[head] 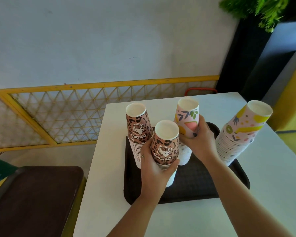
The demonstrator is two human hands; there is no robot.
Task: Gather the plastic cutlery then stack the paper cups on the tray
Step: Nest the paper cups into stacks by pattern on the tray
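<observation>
A black tray [195,185] lies on a white table and carries upside-down stacks of paper cups. My left hand [154,168] grips the near leopard-print stack [166,142]. A second leopard-print stack [138,127] stands behind it at the tray's left. My right hand [202,141] holds the fruit-print stack [188,117] in the tray's middle. Another tall fruit-print stack [241,132] leans at the tray's right edge. No plastic cutlery is visible.
The white table [272,194] stands against a wall with a yellow lattice railing [58,115]. A dark brown seat or tray [32,199] sits lower left. A green plant [266,11] hangs at the top right.
</observation>
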